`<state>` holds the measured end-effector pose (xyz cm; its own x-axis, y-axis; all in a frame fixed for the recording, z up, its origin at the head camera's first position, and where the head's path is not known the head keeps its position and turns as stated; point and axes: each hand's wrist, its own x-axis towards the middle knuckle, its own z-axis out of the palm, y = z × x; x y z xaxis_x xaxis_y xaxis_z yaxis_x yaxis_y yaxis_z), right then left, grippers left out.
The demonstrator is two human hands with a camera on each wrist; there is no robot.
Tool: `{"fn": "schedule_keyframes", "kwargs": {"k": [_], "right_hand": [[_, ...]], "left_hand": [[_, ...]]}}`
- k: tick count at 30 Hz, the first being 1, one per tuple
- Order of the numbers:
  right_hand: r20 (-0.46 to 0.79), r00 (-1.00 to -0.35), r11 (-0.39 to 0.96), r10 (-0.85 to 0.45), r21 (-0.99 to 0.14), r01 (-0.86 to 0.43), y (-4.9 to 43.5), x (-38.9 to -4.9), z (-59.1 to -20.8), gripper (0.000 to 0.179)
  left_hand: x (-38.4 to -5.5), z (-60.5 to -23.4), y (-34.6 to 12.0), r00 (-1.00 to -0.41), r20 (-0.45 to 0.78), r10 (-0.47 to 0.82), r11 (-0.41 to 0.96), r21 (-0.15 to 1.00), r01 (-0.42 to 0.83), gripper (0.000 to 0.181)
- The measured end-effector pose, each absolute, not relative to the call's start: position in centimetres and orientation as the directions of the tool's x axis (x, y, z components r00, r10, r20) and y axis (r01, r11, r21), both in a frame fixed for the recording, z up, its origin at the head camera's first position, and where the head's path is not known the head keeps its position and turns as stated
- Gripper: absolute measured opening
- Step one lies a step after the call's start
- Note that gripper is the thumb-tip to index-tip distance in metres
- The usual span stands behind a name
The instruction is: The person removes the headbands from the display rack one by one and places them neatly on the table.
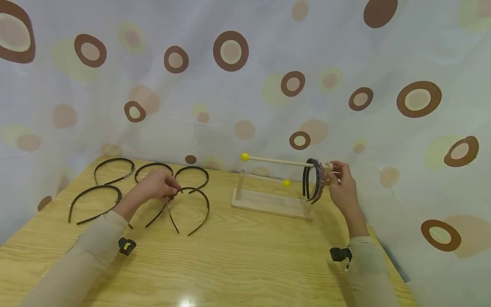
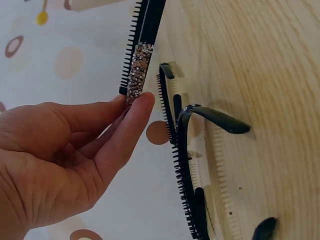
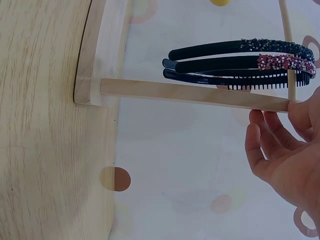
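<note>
Between thumb and fingers, my left hand (image 1: 157,185) pinches a black toothed headband (image 2: 150,25) at its glittery rhinestone section (image 2: 139,70). In the head view this headband is over the table among other headbands, its open ends toward me. At the right, my right hand (image 1: 343,192) grips the top of the upright (image 3: 200,94) of a wooden display stand (image 1: 272,204), thumb on one side and fingers on the other. Several headbands (image 1: 319,181) hang together on the stand's upper rod (image 1: 278,161), close to that hand; one has pink rhinestones (image 3: 282,62), another dark ones.
More black headbands lie on the left of the wooden table (image 1: 238,264), including one at the back left (image 1: 115,160) and one nearer (image 1: 92,187). Yellow balls cap the upper rod (image 1: 245,157) and a lower rod (image 1: 287,183). A patterned cloth (image 1: 261,115) hangs behind the table.
</note>
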<state>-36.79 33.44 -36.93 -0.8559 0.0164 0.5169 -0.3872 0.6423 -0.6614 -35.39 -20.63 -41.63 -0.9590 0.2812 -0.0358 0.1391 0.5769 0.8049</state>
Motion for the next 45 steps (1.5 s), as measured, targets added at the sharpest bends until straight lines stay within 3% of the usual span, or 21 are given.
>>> {"fn": "schedule_keyframes", "kwargs": {"k": [7,13,24,33,45], "right_hand": [[0.522,-0.853,0.641,0.013,-0.659,-0.394,33.4,-36.5,-36.6,0.037],[0.518,-0.855,0.643,-0.003,-0.654,-0.399,33.5,-36.6,-36.7,0.038],[0.503,-0.864,0.633,-0.018,-0.663,-0.399,32.8,-36.7,-36.1,0.039],[0.506,-0.863,0.616,-0.005,-0.678,-0.401,33.9,-36.5,-36.2,0.038],[0.491,-0.871,0.587,-0.020,-0.699,-0.407,34.1,-36.4,-36.5,0.038]], "left_hand": [[-35.4,-42.2,-20.6,-0.966,-0.078,0.246,0.678,0.726,0.114,0.015],[-35.6,-42.1,-20.4,-0.971,-0.062,0.232,0.697,0.707,0.121,0.026],[-33.8,-40.4,-18.5,-0.943,0.050,0.329,0.651,0.711,0.265,0.036],[-33.3,-37.8,-11.1,-0.862,0.189,0.470,0.520,0.729,0.444,0.032],[-34.5,-37.5,2.2,-0.814,0.362,0.454,0.343,0.772,0.535,0.026]]}}
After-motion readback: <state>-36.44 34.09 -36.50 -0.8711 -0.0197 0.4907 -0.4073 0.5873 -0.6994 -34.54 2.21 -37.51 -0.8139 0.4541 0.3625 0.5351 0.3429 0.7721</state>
